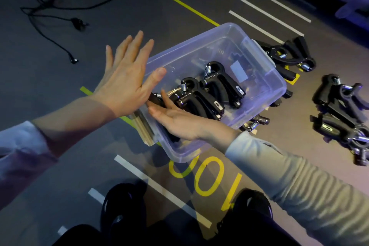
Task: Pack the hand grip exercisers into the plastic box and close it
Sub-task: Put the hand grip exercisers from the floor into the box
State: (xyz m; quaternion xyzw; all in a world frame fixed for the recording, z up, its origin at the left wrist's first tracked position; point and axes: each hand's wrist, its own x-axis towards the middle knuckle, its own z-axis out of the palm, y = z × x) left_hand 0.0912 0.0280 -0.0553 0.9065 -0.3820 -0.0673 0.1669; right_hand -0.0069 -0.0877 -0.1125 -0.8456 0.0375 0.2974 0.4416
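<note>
A clear plastic box (265, 78) without a lid sits on the floor at centre. Two black hand grip exercisers (201, 96) with steel springs lie side by side inside it. My right hand (179, 124) reaches into the box's near left corner and lies over a third exerciser (154, 99), thumb on one side and fingers on the other. My left hand (125, 78) is spread flat against the box's left wall, thumb on the rim, holding nothing. More exercisers lie on the floor to the right (339, 96) and behind the box (289, 54).
A stack of thin wooden pieces (142, 129) leans by the box's near left side. A black cable (50, 4) is coiled on the floor at far left. My black shoes (123, 209) are at the bottom. One exerciser (255, 123) pokes out beside the box's right side.
</note>
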